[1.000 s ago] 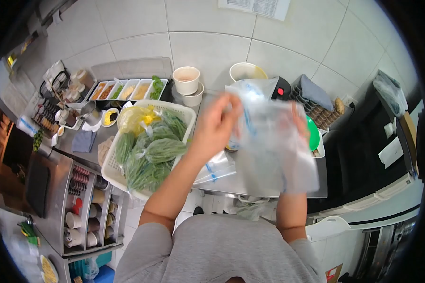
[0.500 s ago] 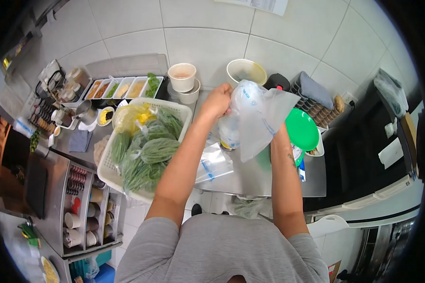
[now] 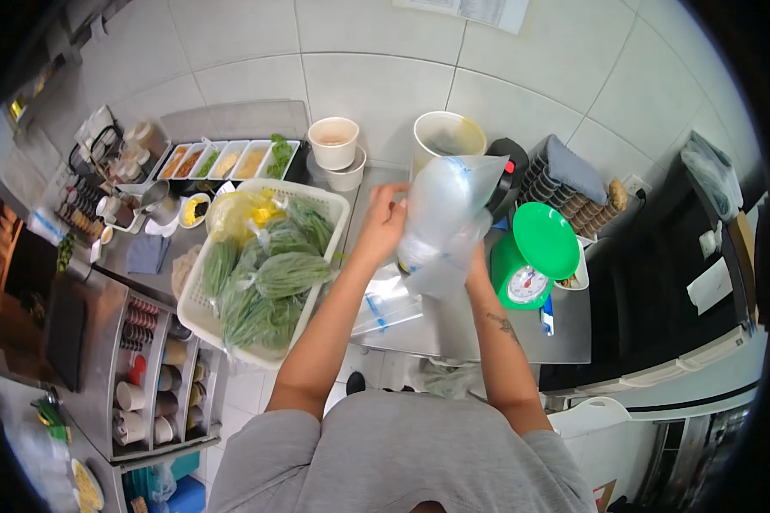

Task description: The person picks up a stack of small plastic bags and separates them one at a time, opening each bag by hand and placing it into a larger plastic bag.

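A translucent plastic bag point(image 3: 445, 209) with faint blue print stands up, puffed out, over the steel counter between my hands. My left hand point(image 3: 387, 218) is at the bag's left edge with its fingers curled; what it grips, if anything, cannot be made out. Most of my right hand point(image 3: 477, 261) is hidden behind the lower right side of the bag. Flat clear bags point(image 3: 389, 303) lie on the counter below my left hand. To the right is a green scale point(image 3: 522, 278) with a round dial and a green pan.
A white basket point(image 3: 195, 316) of bagged green vegetables stands at the left. Behind are stacked tubs point(image 3: 334, 144), a large white tub point(image 3: 445, 128), a black-lidded container point(image 3: 503, 184) and a topping tray point(image 3: 231, 160). The steel counter's point(image 3: 441, 329) front edge lies before me.
The bag has swung more upright and puffed out. My right hand has moved left and inward, uncovering the scale's dial. My left hand has shifted slightly down and left.
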The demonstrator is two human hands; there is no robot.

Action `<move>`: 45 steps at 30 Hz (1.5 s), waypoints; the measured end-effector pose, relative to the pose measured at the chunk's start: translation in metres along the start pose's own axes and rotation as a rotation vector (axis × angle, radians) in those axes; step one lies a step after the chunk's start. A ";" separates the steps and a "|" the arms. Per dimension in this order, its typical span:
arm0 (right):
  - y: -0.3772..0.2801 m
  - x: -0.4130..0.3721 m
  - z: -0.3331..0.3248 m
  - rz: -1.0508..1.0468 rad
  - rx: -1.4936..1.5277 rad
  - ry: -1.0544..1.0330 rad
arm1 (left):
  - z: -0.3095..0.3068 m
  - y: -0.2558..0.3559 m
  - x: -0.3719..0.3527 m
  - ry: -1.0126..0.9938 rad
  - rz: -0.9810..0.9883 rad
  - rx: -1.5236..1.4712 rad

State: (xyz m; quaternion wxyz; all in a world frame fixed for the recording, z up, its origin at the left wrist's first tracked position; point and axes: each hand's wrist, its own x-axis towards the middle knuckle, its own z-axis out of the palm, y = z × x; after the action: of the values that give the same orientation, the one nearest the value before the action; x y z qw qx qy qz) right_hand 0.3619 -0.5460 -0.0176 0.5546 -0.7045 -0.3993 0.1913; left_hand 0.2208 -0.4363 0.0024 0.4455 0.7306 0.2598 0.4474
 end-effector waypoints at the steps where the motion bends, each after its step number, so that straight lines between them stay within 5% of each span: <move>1: 0.012 0.006 0.003 0.011 0.175 0.025 | -0.004 0.018 -0.010 -0.005 0.058 -0.113; 3: 0.049 0.014 0.012 0.047 0.525 0.067 | -0.001 0.017 -0.023 0.033 0.149 -0.063; 6: 0.046 0.005 -0.009 -0.530 -0.375 -0.006 | 0.011 -0.004 -0.040 0.126 0.212 0.283; 9: 0.038 -0.028 -0.031 0.036 0.325 -0.145 | -0.002 0.024 -0.051 0.109 0.178 0.301; 12: 0.019 -0.050 -0.051 -0.196 0.729 -0.276 | -0.006 0.048 -0.072 -0.056 0.145 0.210; 17: -0.057 -0.076 -0.044 -0.165 0.827 -0.341 | 0.021 0.073 -0.070 -0.348 0.261 -0.017; 20: -0.054 -0.074 -0.042 -0.172 0.855 -0.357 | 0.021 0.075 -0.073 -0.517 -0.064 -0.159; 23: -0.051 -0.075 -0.036 -0.150 0.880 -0.394 | 0.021 0.073 -0.078 -0.411 -0.230 -0.208; 27: -0.041 -0.082 -0.034 0.046 0.920 -0.369 | 0.016 0.073 -0.080 -0.154 0.182 0.144; 29: -0.045 -0.086 -0.034 0.132 0.688 -0.313 | 0.017 0.063 -0.081 -0.042 0.443 0.335; 33: -0.062 -0.094 -0.023 0.121 0.635 -0.160 | 0.012 0.066 -0.085 0.009 0.452 0.416; 35: -0.065 -0.094 -0.018 0.044 0.844 -0.210 | 0.011 0.063 -0.085 0.027 0.452 0.418; 38: -0.042 -0.085 -0.021 -0.019 1.022 -0.351 | 0.004 0.080 -0.087 -0.110 -0.010 -0.016; 42: -0.059 -0.093 -0.026 0.192 0.972 -0.226 | -0.007 0.081 -0.078 -0.117 -0.148 -0.657; 44: -0.073 -0.094 -0.030 0.166 0.920 -0.313 | -0.024 0.085 -0.068 -0.147 -0.294 -1.205; 45: -0.076 -0.095 -0.031 0.153 0.894 -0.355 | -0.031 0.084 -0.064 -0.183 -0.294 -1.201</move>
State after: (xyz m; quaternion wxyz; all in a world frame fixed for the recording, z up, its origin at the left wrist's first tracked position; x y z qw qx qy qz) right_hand 0.2995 -0.6336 0.0464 0.7106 -0.3812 -0.3134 0.5016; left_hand 0.1618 -0.5129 0.0561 0.8560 0.3445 0.0215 0.3849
